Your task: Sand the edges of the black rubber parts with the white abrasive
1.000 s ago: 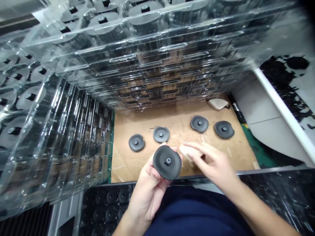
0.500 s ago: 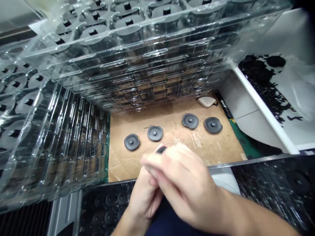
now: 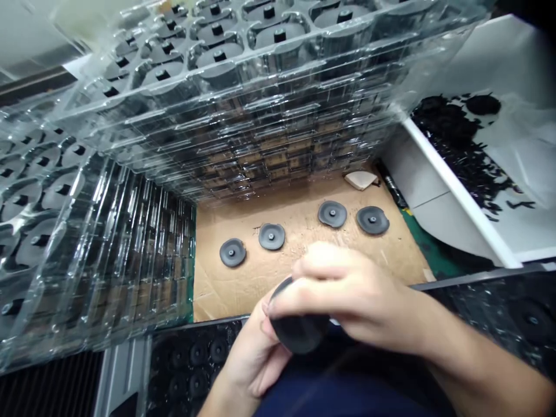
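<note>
A dark, round rubber-looking disc (image 3: 300,335) is held tilted near the front edge of the bench. My left hand (image 3: 256,353) grips its left edge, fingers closed. Over the top of the disc lies my right hand (image 3: 347,289), its fingers bent around the upper edge; part of the disc is hidden beneath them. Beyond my hands, similar grey discs with a small central stud rest on brown cardboard (image 3: 299,260): a left one (image 3: 232,252), one beside it (image 3: 271,237), another further right (image 3: 332,214) and the rightmost (image 3: 372,220).
Tall stacks of clear plastic trays (image 3: 278,98) filled with discs stand behind and at the left (image 3: 108,231). A white bin (image 3: 460,197) with black scraps (image 3: 456,127) is at the right. A cream wedge-shaped piece (image 3: 360,180) and a black pen-like tool (image 3: 393,185) lie near it.
My hands were clasped close together, mostly hiding the dark piece. Now the right hand has shifted and turned, and the disc shows tilted between both hands. The discs on the cardboard stay put.
</note>
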`<act>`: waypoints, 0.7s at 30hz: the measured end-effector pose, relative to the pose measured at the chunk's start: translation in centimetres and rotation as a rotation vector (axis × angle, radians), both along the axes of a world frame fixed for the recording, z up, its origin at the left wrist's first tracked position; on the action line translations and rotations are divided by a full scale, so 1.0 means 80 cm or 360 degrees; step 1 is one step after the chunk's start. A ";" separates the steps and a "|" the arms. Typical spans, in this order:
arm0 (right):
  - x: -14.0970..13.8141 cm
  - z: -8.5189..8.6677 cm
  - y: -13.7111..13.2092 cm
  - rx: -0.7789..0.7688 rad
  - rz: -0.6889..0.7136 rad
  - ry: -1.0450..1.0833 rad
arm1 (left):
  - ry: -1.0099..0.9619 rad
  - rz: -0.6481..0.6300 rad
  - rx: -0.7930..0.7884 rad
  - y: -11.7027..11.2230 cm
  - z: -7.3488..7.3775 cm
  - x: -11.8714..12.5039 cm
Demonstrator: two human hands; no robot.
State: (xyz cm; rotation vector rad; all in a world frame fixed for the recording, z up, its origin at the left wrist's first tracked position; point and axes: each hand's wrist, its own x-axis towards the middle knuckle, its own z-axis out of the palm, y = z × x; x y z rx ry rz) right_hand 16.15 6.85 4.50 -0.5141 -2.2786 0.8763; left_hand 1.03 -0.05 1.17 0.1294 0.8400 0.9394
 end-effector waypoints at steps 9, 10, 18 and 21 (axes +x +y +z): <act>0.024 -0.119 -0.041 -0.0634 -0.0909 -0.0236 | -0.0260 0.0011 -0.0072 0.003 0.007 -0.004; 0.025 -0.134 -0.045 -0.0641 -0.0889 -0.0271 | -0.0258 0.0003 -0.0066 0.004 0.008 -0.004; 0.035 -0.048 -0.033 -0.0427 -0.1070 -0.0041 | -0.0330 -0.0021 -0.0001 -0.001 0.004 0.004; 0.021 -0.003 -0.032 0.0043 -0.0627 0.0138 | -0.0187 -0.0019 -0.0035 -0.004 -0.003 0.005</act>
